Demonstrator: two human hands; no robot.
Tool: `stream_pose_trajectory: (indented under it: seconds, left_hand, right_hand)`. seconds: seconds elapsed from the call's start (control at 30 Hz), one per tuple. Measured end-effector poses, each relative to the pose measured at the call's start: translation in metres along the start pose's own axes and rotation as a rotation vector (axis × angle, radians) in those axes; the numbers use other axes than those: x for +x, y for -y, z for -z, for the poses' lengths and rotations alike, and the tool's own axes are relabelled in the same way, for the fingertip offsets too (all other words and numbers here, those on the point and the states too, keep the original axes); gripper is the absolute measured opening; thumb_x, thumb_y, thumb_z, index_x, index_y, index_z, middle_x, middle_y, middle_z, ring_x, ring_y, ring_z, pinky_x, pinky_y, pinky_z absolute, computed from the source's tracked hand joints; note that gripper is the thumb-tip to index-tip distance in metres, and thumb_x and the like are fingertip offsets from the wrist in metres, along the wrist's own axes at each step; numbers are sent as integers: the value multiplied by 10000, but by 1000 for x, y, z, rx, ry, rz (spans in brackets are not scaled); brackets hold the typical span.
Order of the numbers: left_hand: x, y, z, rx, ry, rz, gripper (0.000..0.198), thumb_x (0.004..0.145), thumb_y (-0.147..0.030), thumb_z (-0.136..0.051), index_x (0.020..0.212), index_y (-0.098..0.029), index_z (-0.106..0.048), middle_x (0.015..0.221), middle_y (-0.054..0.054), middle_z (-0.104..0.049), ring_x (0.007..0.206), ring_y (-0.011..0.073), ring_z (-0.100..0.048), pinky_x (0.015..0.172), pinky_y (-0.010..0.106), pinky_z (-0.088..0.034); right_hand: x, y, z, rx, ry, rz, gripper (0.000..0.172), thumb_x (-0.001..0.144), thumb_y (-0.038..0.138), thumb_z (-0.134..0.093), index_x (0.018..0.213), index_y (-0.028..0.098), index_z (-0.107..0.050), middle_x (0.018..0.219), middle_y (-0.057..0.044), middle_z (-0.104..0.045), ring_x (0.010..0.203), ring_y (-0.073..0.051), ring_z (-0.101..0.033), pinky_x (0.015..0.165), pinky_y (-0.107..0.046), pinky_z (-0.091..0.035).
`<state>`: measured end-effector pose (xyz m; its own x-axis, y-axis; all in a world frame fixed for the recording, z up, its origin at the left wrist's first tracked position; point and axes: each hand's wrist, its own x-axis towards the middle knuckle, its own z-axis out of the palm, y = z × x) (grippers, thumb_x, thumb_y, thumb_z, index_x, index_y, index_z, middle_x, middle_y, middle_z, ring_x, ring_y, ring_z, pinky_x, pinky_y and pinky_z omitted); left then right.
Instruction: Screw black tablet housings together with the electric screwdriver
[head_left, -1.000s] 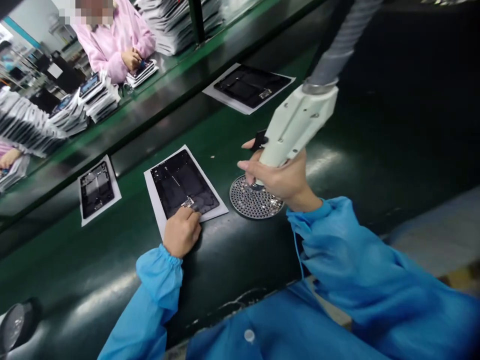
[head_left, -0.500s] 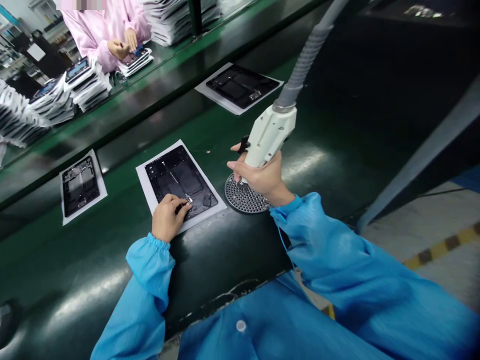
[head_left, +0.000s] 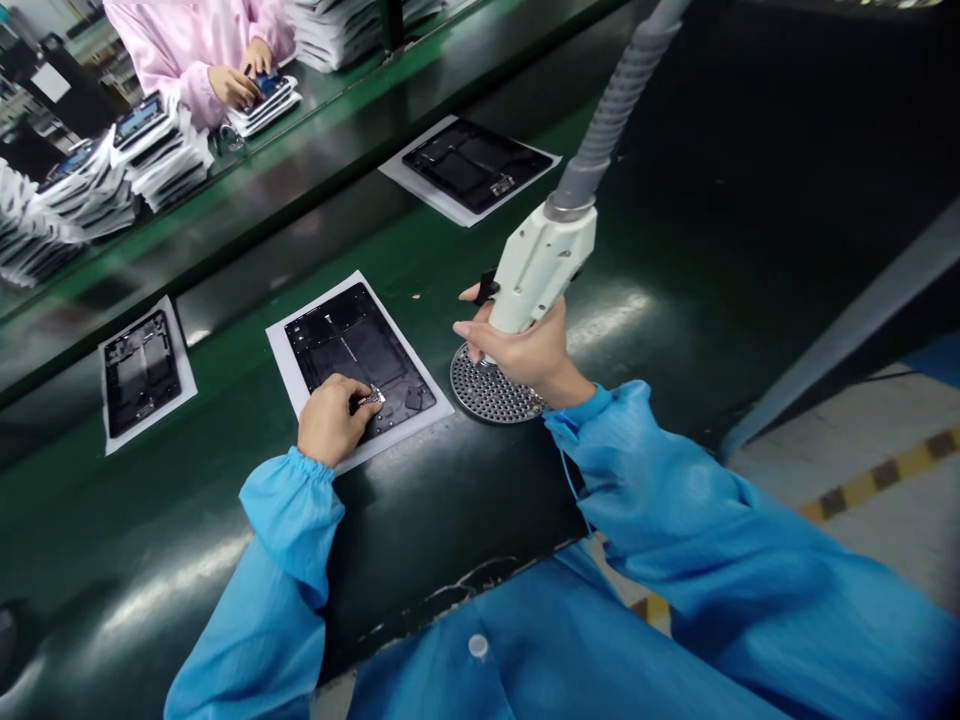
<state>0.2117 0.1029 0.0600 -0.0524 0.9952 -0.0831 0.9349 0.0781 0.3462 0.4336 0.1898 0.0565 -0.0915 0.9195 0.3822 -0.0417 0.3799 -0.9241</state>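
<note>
My right hand (head_left: 529,350) is wrapped round a pale electric screwdriver (head_left: 534,265), whose grey ribbed sleeve runs up out of view. The tool's lower end points down at a round perforated screw tray (head_left: 491,392); its tip is hidden, so contact with the tray cannot be made out. My left hand (head_left: 331,415) rests over the lower part of a black tablet housing (head_left: 352,335) lying on a white sheet (head_left: 280,345). Thumb and fingers are pinched on a small silvery board (head_left: 373,397) at the housing, partly covered by the fingertips.
Another black housing (head_left: 142,370) lies on white paper at the left, and a third (head_left: 476,165) lies farther back. Across the green bench (head_left: 420,520), a person in pink (head_left: 199,50) handles a part beside stacked, paper-wrapped pieces (head_left: 169,160). A grey post (head_left: 840,330) slants at the right.
The view has shifted slightly. My left hand stays at the small board with its fingers drawn a little closer, and my right hand keeps the screwdriver over the tray. The co-worker's hands have moved.
</note>
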Motion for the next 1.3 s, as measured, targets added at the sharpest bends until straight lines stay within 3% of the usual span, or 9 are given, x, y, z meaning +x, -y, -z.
stream_pose_trajectory:
  seconds: [0.2, 0.4, 0.57, 0.73, 0.87, 1.03, 1.17, 1.3]
  left_hand:
    - [5, -4, 10, 55, 76, 30, 136, 776, -301, -734, 880, -214, -720, 918, 33, -670, 800, 185, -608, 695, 300, -459]
    - [4, -6, 20, -2, 152, 17, 103, 764, -268, -731, 722, -194, -673, 701, -9, -657, 637, 136, -579, 597, 253, -416]
    - [-8, 0, 26, -163, 109, -11, 117, 812, -313, -667, 801, -217, -733, 682, -26, -699, 551, 108, -569, 557, 229, -428]
    - [-25, 4, 12, -350, -21, 51, 154, 790, -347, -680, 783, -209, -748, 667, -21, -701, 544, 103, -562, 533, 214, -446]
    - [-36, -1, -8, -420, -35, 121, 156, 810, -333, -669, 798, -198, -746, 625, -25, -673, 523, 95, -536, 519, 211, -437]
    - [-32, -10, -20, -286, -24, 38, 88, 836, -235, -659, 828, -202, -740, 794, 13, -701, 744, 139, -614, 696, 255, -475]
    - [-21, -17, -16, -153, -15, 73, 112, 787, -288, -732, 856, -200, -722, 936, 41, -678, 838, 174, -618, 707, 282, -457]
    - [-19, -23, -11, -57, 36, 241, 191, 785, -389, -723, 772, -202, -686, 760, 23, -673, 745, 195, -614, 632, 293, -407]
  right_hand:
    - [-3, -1, 1, 0, 46, -28, 231, 680, 173, -758, 853, 211, -611, 477, 56, -560, 454, -140, -559, 481, -305, -528]
    - [-4, 2, 1, 2, 82, -56, 194, 699, 174, -752, 789, 214, -585, 503, 41, -554, 473, -136, -558, 558, -333, -570]
    - [-7, 5, 1, -27, 125, -71, 216, 689, 222, -782, 733, 222, -571, 549, 33, -546, 542, -140, -571, 627, -338, -581]
    - [-9, 8, -1, -79, 77, -71, 183, 690, 203, -778, 759, 232, -611, 558, 26, -555, 585, -164, -604, 635, -344, -576]
    - [-6, 6, 0, -106, 54, 5, 210, 685, 129, -751, 640, 228, -571, 517, 12, -555, 644, -187, -642, 719, -366, -578]
    - [-7, 16, 2, -7, 59, 60, 207, 704, 107, -732, 862, 223, -664, 497, 24, -565, 425, -142, -544, 502, -336, -506]
    - [-20, 41, -20, 119, 43, 50, 231, 743, 136, -707, 940, 243, -653, 520, 44, -569, 425, -136, -535, 505, -338, -493]
    - [-34, 47, -58, 166, 175, -26, 219, 719, 142, -712, 894, 230, -615, 532, 60, -578, 431, -130, -540, 542, -339, -522]
